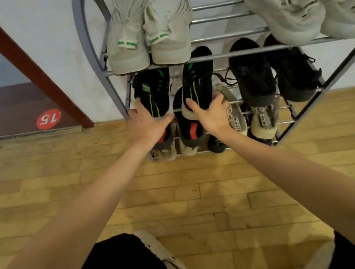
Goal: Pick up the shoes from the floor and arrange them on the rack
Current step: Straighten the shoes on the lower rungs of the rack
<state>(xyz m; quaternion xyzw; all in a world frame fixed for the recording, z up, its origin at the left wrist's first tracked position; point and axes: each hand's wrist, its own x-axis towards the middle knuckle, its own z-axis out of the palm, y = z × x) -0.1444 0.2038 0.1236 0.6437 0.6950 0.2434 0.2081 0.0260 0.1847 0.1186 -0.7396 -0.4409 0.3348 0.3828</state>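
Head view, looking down: a person's left hand (147, 125) and right hand (211, 114) each hold the heel of a black knit sneaker with green stripes, the left shoe (154, 91) and the right shoe (198, 78) sitting toe-inward on the second tier of a grey metal rack (93, 54) with chrome tube rails and arched side frames. Each grip is curled round its shoe's pale sole edge. On the top tier sit two pairs of off-white mesh sneakers (147, 30); beside the held pair rests a plain black pair (272, 69). Lower tiers hold black shoes with red tabs (191, 130) and beige lettered ones (262, 121). The rack stands against a pale wall on a worn wood-plank floor (85, 171); a red round sticker (48, 119) reads 15 on a dark panel at left.
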